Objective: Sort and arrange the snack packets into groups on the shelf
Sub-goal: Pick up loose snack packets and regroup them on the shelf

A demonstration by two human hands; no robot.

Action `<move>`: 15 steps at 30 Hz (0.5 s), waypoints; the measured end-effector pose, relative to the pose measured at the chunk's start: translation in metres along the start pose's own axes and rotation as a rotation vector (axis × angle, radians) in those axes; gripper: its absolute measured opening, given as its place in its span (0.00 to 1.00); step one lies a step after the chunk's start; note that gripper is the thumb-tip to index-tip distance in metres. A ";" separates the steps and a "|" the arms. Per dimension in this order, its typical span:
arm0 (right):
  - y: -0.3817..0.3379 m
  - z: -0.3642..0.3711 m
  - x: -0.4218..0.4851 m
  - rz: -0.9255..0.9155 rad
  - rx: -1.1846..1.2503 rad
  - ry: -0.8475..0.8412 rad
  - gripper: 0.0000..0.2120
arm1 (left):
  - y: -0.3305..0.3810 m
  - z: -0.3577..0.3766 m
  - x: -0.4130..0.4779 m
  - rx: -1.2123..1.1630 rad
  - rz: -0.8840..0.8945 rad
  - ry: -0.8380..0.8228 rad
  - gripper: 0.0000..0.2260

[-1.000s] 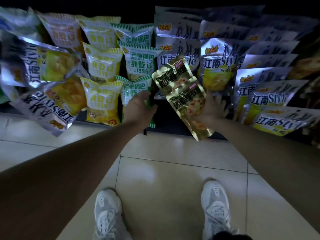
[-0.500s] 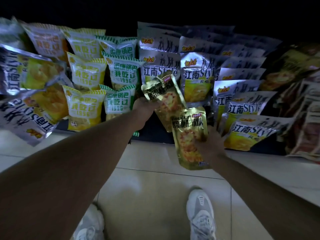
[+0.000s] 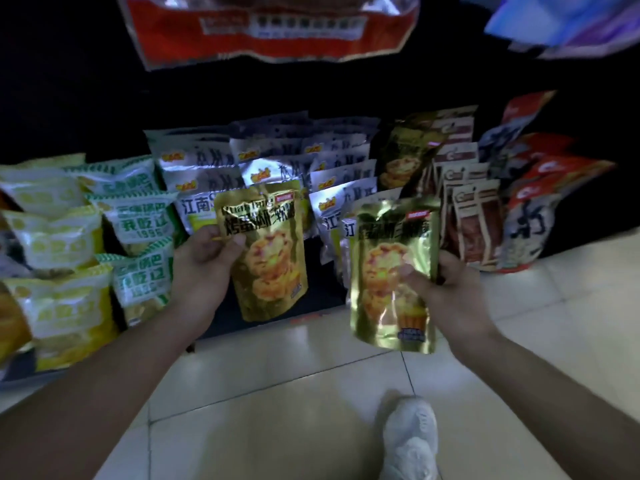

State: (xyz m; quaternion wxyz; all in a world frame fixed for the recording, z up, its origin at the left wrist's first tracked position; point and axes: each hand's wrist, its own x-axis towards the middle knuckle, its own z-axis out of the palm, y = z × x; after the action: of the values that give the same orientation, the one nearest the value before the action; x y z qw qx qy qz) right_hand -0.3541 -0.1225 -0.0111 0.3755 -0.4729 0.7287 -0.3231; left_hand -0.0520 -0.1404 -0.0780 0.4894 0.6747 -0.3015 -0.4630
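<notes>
Snack packets (image 3: pixel 332 174) stand in rows on the low shelf (image 3: pixel 311 303), and two gold ones are off it, one in each of my hands. My left hand (image 3: pixel 204 261) pinches the left gold packet (image 3: pixel 273 258) by its upper left edge, thumb on the front, so it hangs in front of the silver packets (image 3: pixel 277 161). My right hand (image 3: pixel 446 292) grips the right gold packet (image 3: pixel 388 271) by its right edge, thumb across the printed front, lower down and partly out over the floor tiles (image 3: pixel 277 393). Both packets are upright with the print facing me

As I judge it, the step is to take both to their own kind: a matching gold packet (image 3: pixel 401 157) stands at the back, between the silver rows and the brown packets (image 3: pixel 474 220). To do it well I would place the right one first, since it is nearer. I'd set it bottom edge down just in front of that one, face forward, without shoving the neighbours on either side. The left one should then cross above the silver tops, not through them; they lean loosely, and a knock could tip a row. Foil looks slippery, so I'd keep my hold on the sealed edges. The green-and-white packets (image 3: pixel 142 216) and yellow packets (image 3: pixel 59 237) on my left look grouped and need no touch
</notes>
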 end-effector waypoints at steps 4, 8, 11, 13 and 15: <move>-0.009 -0.055 -0.005 0.017 0.066 0.185 0.01 | 0.053 0.024 -0.022 0.018 0.099 -0.153 0.07; 0.007 -0.074 0.009 0.003 0.113 0.320 0.04 | 0.079 0.059 -0.027 0.005 0.187 -0.256 0.03; 0.037 -0.085 0.046 -0.011 0.071 0.410 0.03 | 0.086 0.092 -0.026 -0.007 0.275 -0.304 0.05; 0.058 -0.094 0.082 -0.035 0.065 0.468 0.05 | 0.087 0.114 -0.023 -0.018 0.357 -0.350 0.07; 0.076 -0.099 0.117 -0.096 0.063 0.462 0.07 | 0.083 0.137 -0.020 -0.021 0.433 -0.362 0.07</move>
State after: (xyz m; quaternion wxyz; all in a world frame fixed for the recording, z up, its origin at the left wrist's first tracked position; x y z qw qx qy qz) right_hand -0.5043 -0.1939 -0.0514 0.1974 -0.4085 0.7616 -0.4627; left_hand -0.1819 -0.2036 -0.0065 0.5221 0.4959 -0.5163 -0.4636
